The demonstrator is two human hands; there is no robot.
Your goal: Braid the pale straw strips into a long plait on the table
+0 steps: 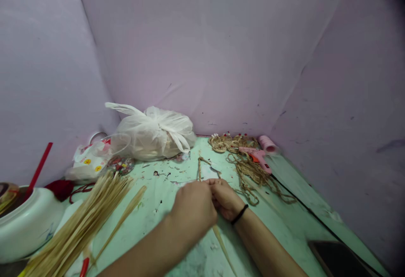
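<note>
My left hand (193, 204) and my right hand (225, 199) meet over the middle of the pale green table, both closed with fingertips pinched together. A pale, dry plant-fibre strand (223, 245) runs down from between them toward the front edge. Beyond the fingers, a thin twisted length of fibre cord (199, 169) bends back toward the right hand. The exact grip is hidden behind my left hand's knuckles. Around my right wrist is a black band (239, 214). To the left lies a bundle of loose straw-coloured fibres (85, 218), with a separate thin bunch (126, 207) beside it.
At the right back are a pink glue gun (257, 156) with a black cable (303, 205), tangled fibre cord (249, 173) and a pink spool (267, 144). A knotted white plastic bag (158, 133) sits behind; a white pot (31, 222) stands left, a dark phone-like slab (338, 258) front right.
</note>
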